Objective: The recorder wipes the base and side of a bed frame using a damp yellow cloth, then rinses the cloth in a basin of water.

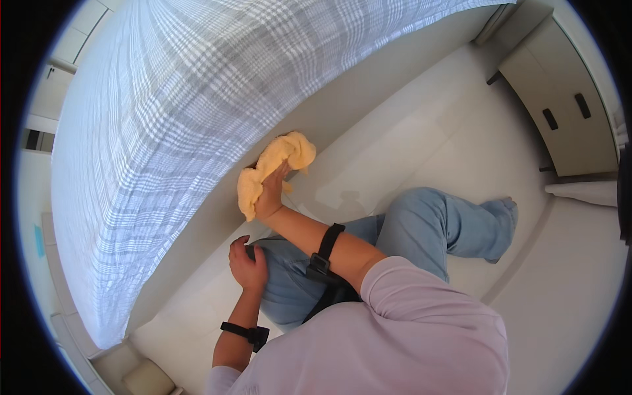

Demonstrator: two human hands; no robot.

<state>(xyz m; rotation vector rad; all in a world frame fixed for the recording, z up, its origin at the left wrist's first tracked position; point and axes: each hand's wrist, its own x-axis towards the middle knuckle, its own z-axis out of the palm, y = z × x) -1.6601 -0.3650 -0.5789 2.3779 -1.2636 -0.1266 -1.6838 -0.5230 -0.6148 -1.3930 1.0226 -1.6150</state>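
My right hand [272, 193] presses an orange-yellow cloth [267, 167] against the light side panel of a bed [340, 114]. The cloth bunches around the fingers, and part of it hangs loose beyond them. My left hand [248, 262] rests on my bent knee in blue jeans, close to the bed's side; its fingers curve over the knee, and a small dark thing shows by the fingertips, too hidden to name. Above the panel, a grey and white checked bed sheet [197, 98] hangs over the mattress edge. Both forearms wear black straps.
Pale tiled floor [424, 143] runs between the bed and a white wall [558, 261]. A low cabinet [553, 98] with dark handles stands on legs at the upper right. My bent legs lie across the floor. A beige object [148, 379] sits at the lower left.
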